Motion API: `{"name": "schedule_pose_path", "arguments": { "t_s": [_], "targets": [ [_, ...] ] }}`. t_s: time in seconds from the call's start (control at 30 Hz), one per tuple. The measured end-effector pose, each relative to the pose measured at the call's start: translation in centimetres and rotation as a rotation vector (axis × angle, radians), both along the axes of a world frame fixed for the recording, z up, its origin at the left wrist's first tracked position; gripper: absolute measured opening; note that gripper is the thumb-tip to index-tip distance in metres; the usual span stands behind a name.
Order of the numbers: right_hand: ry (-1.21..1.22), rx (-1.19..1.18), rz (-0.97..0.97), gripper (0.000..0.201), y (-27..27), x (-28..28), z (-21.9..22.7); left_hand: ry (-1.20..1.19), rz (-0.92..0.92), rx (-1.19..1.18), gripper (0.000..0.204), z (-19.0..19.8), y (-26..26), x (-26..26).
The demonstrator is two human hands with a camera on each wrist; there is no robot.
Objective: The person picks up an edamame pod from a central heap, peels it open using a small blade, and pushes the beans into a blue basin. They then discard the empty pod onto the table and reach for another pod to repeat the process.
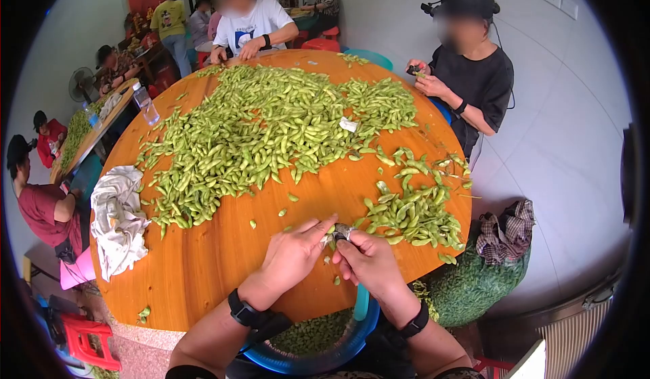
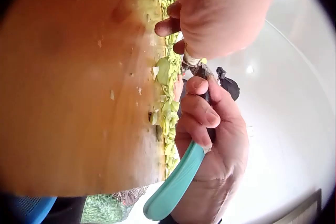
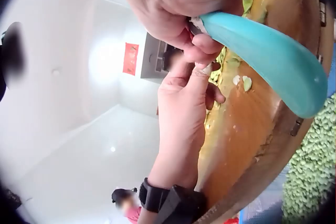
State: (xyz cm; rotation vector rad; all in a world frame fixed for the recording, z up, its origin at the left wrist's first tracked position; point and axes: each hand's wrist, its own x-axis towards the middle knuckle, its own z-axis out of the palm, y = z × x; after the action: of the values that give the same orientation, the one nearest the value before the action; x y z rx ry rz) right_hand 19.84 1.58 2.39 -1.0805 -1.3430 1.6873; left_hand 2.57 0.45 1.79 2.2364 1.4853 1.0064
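In the head view my left hand (image 1: 290,256) and right hand (image 1: 374,264) meet above the table's near edge. The right hand (image 2: 223,140) grips a tool by its dark upper part, and its teal handle (image 2: 176,186) sticks out below the fingers. White wrapping covers a digit of my left hand (image 3: 181,116), whose tips pinch a small green pod (image 1: 332,229) against the tool's end. Fingers hide most of the pod. Below the hands, a blue basin (image 1: 365,328) holds shelled green beans.
Green pods (image 1: 271,122) lie heaped across the round table (image 1: 223,254), with a smaller pile (image 1: 420,213) at right. A white cloth (image 1: 118,220) and bottle (image 1: 145,105) are at left. A full green net bag (image 1: 474,284) stands right. People sit around.
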Motion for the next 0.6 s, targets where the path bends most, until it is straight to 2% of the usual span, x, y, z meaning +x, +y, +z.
{"name": "schedule_pose_path", "arguments": {
  "t_s": [0.07,0.4,0.53,0.6],
  "targets": [
    [0.009,-0.004,-0.018,0.014,-0.1,-0.3,-0.1,0.134,0.032,0.046,0.048,0.0,0.0,-0.1],
    [0.053,-0.013,-0.103,0.021,-0.4,-1.3,-0.2,0.126,0.073,0.141,0.038,-0.2,0.0,-0.1],
    [0.073,0.026,-0.143,0.020,-0.3,-1.6,-0.8,0.085,0.063,0.148,0.039,-0.2,0.0,-0.1],
    [0.121,-0.043,-0.142,0.015,-0.1,-1.8,-0.7,0.073,0.056,0.139,0.040,0.0,0.2,-0.3]
  ]
}}
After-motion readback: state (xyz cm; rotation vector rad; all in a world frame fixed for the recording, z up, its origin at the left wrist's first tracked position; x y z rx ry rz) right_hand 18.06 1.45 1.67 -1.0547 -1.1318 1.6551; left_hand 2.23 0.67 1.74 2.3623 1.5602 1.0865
